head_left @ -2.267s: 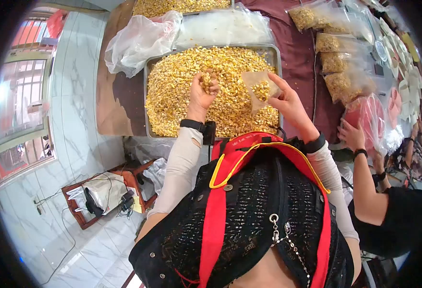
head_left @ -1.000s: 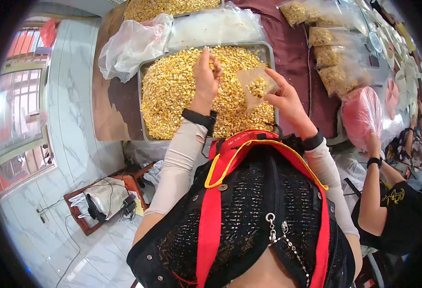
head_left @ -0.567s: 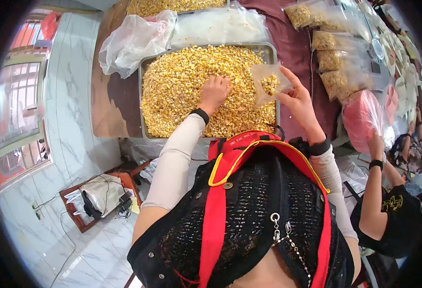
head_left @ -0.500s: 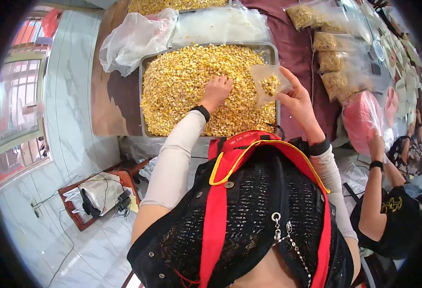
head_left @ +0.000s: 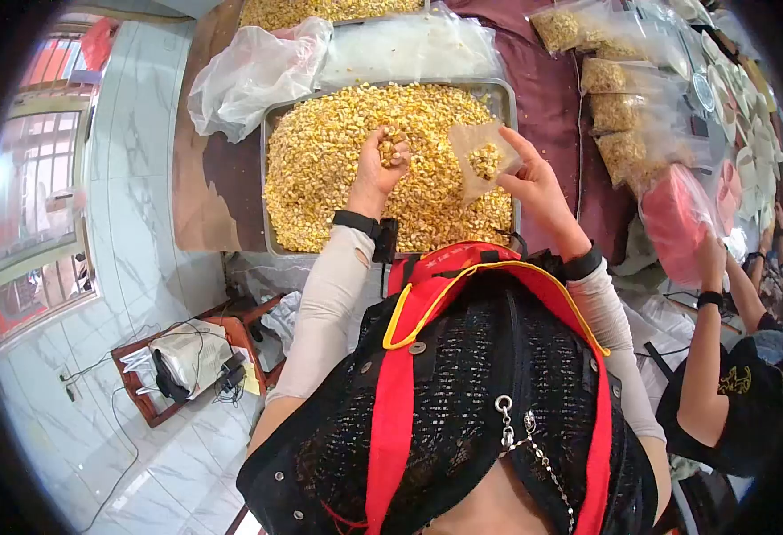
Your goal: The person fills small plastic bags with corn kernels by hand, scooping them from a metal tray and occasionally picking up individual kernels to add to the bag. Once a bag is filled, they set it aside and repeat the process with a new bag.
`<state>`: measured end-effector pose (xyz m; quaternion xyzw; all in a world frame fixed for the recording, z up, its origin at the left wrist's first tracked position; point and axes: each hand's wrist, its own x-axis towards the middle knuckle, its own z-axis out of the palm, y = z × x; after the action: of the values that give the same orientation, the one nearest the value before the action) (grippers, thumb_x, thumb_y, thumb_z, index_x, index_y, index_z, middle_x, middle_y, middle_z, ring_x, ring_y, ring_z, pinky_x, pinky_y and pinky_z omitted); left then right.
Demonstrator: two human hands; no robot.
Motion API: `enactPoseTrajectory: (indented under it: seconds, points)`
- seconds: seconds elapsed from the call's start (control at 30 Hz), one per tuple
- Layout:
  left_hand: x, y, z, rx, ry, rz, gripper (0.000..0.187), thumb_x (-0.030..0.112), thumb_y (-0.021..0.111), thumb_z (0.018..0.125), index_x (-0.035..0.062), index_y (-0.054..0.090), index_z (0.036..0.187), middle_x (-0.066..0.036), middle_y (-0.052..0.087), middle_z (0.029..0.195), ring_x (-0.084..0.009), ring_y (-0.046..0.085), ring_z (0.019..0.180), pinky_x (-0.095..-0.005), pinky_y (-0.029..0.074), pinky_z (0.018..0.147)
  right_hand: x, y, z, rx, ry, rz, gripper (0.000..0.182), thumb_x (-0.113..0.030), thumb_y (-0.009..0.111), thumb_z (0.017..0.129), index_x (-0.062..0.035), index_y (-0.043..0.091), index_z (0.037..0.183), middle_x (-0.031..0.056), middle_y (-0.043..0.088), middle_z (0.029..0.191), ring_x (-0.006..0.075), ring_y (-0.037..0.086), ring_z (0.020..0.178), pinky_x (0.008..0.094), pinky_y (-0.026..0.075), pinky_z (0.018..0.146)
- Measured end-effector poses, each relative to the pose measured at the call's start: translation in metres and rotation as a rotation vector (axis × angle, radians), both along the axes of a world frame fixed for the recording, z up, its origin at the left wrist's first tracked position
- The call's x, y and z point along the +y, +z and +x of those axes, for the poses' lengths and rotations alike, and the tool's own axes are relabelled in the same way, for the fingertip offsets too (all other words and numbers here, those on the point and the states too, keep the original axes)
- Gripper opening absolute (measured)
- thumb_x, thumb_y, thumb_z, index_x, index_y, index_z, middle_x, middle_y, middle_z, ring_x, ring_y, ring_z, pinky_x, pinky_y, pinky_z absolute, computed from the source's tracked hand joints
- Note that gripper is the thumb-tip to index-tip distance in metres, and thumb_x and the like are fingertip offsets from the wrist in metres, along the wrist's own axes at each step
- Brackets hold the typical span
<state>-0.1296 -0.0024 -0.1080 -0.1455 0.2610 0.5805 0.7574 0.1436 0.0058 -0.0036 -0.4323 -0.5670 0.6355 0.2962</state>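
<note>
The left hand (head_left: 379, 169) cups corn kernels (head_left: 390, 146) over the heaped tray (head_left: 510, 104); the right hand (head_left: 534, 183) pinches a small clear bag (head_left: 473, 155).

Yellow pieces (head_left: 320, 178) lie heaped in a metal tray (head_left: 502, 100); a small translucent bag (head_left: 468, 153), partly filled, tilts above its right side.

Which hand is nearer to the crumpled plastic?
Left. The left hand, over the corn, is to the near right of the crumpled plastic; the right hand, holding a small bag, is farther right.
</note>
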Motion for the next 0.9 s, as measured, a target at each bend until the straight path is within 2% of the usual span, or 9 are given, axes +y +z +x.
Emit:
enactPoseTrajectory:
  seconds: [0.03, 0.13, 0.27, 0.43, 0.57, 0.63, 0.7, 0.77, 0.9]
  points:
    - [0.0, 0.007, 0.002, -0.166, -0.029, 0.064, 0.02, 0.026, 0.046, 0.089, 0.0059, 0.05, 0.085, -0.005, 0.046, 0.067, -0.0132, 0.042, 0.054, -0.0214, 0.033, 0.043, -0.001, -0.002, -0.001, 0.013, -0.004, 0.016, 0.064, 0.005, 0.055, 0.073, -0.0006, 0.034, 0.133, 0.0095, 0.048, 0.121, 0.0062, 0.051, 0.073, 0.0202, 0.043, 0.067]
    - [0.004, 0.048, 0.027, -0.137, 0.064, 0.126, 0.023, 0.026, 0.043, 0.09, 0.0058, 0.05, 0.083, -0.005, 0.046, 0.065, -0.0141, 0.042, 0.055, -0.0247, 0.035, 0.047, 0.0, -0.019, 0.0, 0.116, -0.008, 0.036, 0.064, 0.005, 0.055, 0.073, 0.0001, 0.034, 0.133, 0.0129, 0.033, 0.138, 0.0074, 0.053, 0.075, 0.0207, 0.044, 0.069]
    - [0.01, 0.093, 0.055, -0.171, 0.066, 0.287, 0.024, 0.027, 0.044, 0.09, 0.009, 0.047, 0.074, -0.002, 0.038, 0.063, -0.0138, 0.038, 0.057, -0.0274, 0.034, 0.053, -0.003, -0.009, -0.001, 0.038, -0.013, 0.055, 0.065, 0.005, 0.054, 0.071, -0.0011, 0.034, 0.133, 0.0139, 0.035, 0.137, 0.0087, 0.054, 0.075, 0.0218, 0.045, 0.068]
    - [0.021, 0.12, 0.088, -0.104, -0.001, 0.4, 0.029, 0.03, 0.043, 0.091, 0.0106, 0.043, 0.069, -0.002, 0.042, 0.065, -0.0152, 0.042, 0.06, -0.0291, 0.037, 0.055, -0.003, -0.016, -0.002, 0.044, -0.028, 0.091, 0.066, 0.005, 0.055, 0.07, -0.0018, 0.035, 0.133, 0.0128, 0.037, 0.135, 0.009, 0.054, 0.075, 0.0223, 0.045, 0.068]
    - [0.019, 0.123, 0.114, 0.279, 0.04, 0.27, 0.03, 0.032, 0.046, 0.091, 0.011, 0.045, 0.071, -0.004, 0.053, 0.074, -0.0176, 0.052, 0.069, -0.0325, 0.045, 0.064, -0.007, -0.001, -0.003, -0.019, -0.038, 0.078, 0.066, 0.004, 0.056, 0.069, -0.0017, 0.036, 0.132, 0.0106, 0.039, 0.133, 0.0096, 0.053, 0.078, 0.0228, 0.045, 0.068]
    - [0.018, 0.122, 0.121, 0.536, 0.037, 0.416, 0.03, 0.033, 0.047, 0.091, 0.0102, 0.046, 0.071, -0.006, 0.054, 0.077, -0.0166, 0.053, 0.07, -0.031, 0.046, 0.065, -0.005, -0.002, -0.001, -0.034, -0.031, 0.089, 0.067, 0.005, 0.055, 0.069, -0.0019, 0.036, 0.132, 0.0108, 0.039, 0.133, 0.0096, 0.052, 0.079, 0.0231, 0.045, 0.068]
    - [0.018, 0.121, 0.129, 0.582, 0.064, 0.432, 0.034, 0.036, 0.046, 0.091, 0.0094, 0.045, 0.07, -0.005, 0.052, 0.071, -0.0148, 0.051, 0.067, -0.0288, 0.044, 0.063, -0.003, -0.007, -0.001, -0.019, -0.017, 0.135, 0.069, 0.007, 0.056, 0.072, -0.004, 0.031, 0.135, 0.0012, 0.049, 0.114, 0.0033, 0.049, 0.074, 0.019, 0.043, 0.065]
    - [0.018, 0.117, 0.134, 0.595, 0.175, 0.462, 0.039, 0.037, 0.043, 0.093, 0.0093, 0.048, 0.066, -0.003, 0.051, 0.061, -0.0113, 0.05, 0.058, -0.0272, 0.041, 0.056, -0.005, -0.002, -0.001, -0.003, -0.037, 0.137, 0.069, 0.008, 0.056, 0.072, -0.0038, 0.032, 0.135, 0.0003, 0.049, 0.115, 0.0032, 0.049, 0.075, 0.0189, 0.043, 0.065]
    - [0.019, 0.119, 0.133, 0.652, 0.192, 0.565, 0.042, 0.036, 0.041, 0.094, 0.009, 0.044, 0.062, -0.002, 0.045, 0.057, -0.014, 0.045, 0.058, -0.0285, 0.04, 0.06, -0.005, 0.004, 0.0, -0.045, -0.025, 0.144, 0.069, 0.007, 0.056, 0.072, -0.0037, 0.032, 0.135, 0.0002, 0.046, 0.118, 0.0028, 0.047, 0.074, 0.0185, 0.042, 0.064]
